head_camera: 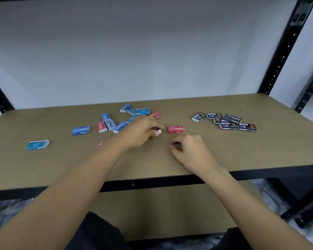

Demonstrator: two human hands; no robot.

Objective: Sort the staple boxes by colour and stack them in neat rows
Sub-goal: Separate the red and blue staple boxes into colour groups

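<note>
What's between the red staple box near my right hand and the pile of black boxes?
Nothing: in the head view, only bare shelf board lies between the red staple box and the black boxes.

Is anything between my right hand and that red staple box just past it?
Nothing visible. Only bare shelf separates the right hand from the red box; the left hand, pinching another box, is off to its side.

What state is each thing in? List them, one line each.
Black boxes: clustered at right, not in neat rows.
Blue boxes: scattered, unsorted.
Red boxes: loose, some among the blue.
Held box: in the left hand, mostly hidden.
Left hand: grips the held box.
Right hand: loosely curled, empty.
</note>
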